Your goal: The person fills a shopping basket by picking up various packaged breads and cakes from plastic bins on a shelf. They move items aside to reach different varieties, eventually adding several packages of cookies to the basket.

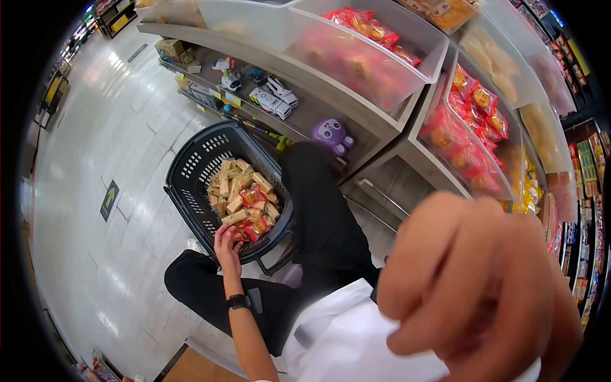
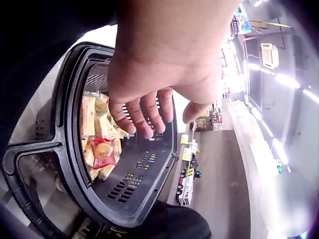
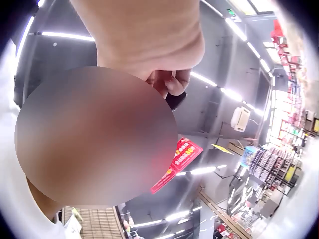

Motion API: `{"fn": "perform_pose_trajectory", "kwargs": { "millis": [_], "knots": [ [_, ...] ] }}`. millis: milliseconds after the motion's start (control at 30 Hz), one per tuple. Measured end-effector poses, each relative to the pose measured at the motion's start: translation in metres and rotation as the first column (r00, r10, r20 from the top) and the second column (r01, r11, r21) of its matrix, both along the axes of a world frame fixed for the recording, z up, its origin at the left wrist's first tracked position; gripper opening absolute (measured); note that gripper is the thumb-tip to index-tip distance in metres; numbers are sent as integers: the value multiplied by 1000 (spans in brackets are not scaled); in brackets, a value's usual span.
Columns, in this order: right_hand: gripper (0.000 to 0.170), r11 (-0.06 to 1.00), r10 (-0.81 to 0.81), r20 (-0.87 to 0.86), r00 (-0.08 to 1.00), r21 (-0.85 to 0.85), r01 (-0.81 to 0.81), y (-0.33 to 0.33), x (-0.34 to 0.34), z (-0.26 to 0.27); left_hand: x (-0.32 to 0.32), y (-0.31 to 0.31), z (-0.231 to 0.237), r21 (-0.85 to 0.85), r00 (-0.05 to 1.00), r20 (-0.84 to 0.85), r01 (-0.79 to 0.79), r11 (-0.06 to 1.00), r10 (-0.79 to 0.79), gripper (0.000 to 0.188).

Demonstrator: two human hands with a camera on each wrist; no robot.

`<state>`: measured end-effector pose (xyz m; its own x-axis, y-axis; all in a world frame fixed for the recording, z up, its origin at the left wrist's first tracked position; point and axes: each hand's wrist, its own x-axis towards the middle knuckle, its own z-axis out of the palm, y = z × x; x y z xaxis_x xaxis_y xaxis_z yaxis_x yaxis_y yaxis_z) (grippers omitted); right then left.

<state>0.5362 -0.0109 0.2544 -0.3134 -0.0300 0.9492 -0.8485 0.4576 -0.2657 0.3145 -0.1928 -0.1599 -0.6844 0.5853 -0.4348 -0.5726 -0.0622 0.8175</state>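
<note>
Head view: black basket point(image 1: 196, 197) of tan packets point(image 1: 234, 204), red-wrapped cookies point(image 1: 257, 228); at basket's edge, left hand point(image 1: 227, 247) (loosely spread); right hand point(image 1: 471, 280), grip unclear

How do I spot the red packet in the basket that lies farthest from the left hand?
Find the dark slotted basket beside the person's legs, with the left hand at its rim. Inside is a heap of tan packets. The red packet lies among them: red, unlike its tan neighbours, and farther from that hand than the other red wrappers.
</note>
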Motion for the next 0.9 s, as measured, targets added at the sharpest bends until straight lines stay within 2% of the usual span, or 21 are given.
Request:
{"fn": "perform_pose_trajectory", "kwargs": {
  "millis": [33, 233, 367, 533, 567, 600, 633, 667, 700, 733, 767, 800, 867, 900],
  "knots": [
    [9, 1000, 8, 25, 1000, 22, -8, -3, 6, 4, 1, -1, 3, -45, 999, 33, -11, 999, 13, 32],
    [8, 993, -51, 240, 969, 119, 22, -7, 16, 14, 0, -4, 4, -4, 1000, 21, -3, 1000, 3, 33],
    [13, 974, -94, 342, 935, 227, 16, -7, 26, 42, -3, 1, -8, 25, 1000, -1, -7, 1000, 7, 34],
    [20, 957, -191, 509, 839, 288, 43, 12, 20, 73, 4, -1, 1, 43, 999, 38, -31, 999, 29, 31],
    [22, 951, -242, 567, 787, 300, 76, 23, 15, 82, 4, -7, -6, 73, 999, -45, 4, 997, -1, 31],
    [23, 940, -311, 631, 711, 315, 131, 38, 9, 92, 2, -5, -20, -64, 997, 55, -58, 996, 62, 31],
    [25, 918, -395, 722, 568, 327, 223, 62, 2, 105, 2, -6, -14, -8, 998, 39, -42, 999, 42, 31],
    [24, 880, -446, 859, 250, 370, 299, 93, -4, 124, 5, -4, -6, 50, 1000, 24, -17, 999, 16, 31],
    [30, 845, -500, 855, 142, 444, 298, 142, -12, 127, 6, -2, -4, 43, 998, 60, -37, 998, 35, 30],
    [38, 686, -655, 755, -32, 612, 394, 178, -24, 126, 4, -1, -5, 53, 998, 53, -26, 998, 24, 30],
    [42, 598, -694, 701, -163, 687, 413, 228, -31, 117, 3, -1, -8, 49, 998, 64, -14, 999, 11, 30],
    [47, 561, -676, 676, -293, 730, 390, 267, -39, 106, 1, -3, -11, 45, 997, 74, -13, 999, 9, 30],
    [55, 529, -653, 663, -366, 745, 406, 339, -45, 60, -1, -6, -14, 43, 997, 75, -25, 999, 22, 31],
    [62, 478, -655, 622, -428, 780, 403, 351, -47, 49, -3, -9, -13, 34, 997, 70, -44, 998, 42, 31]
  ]
}}
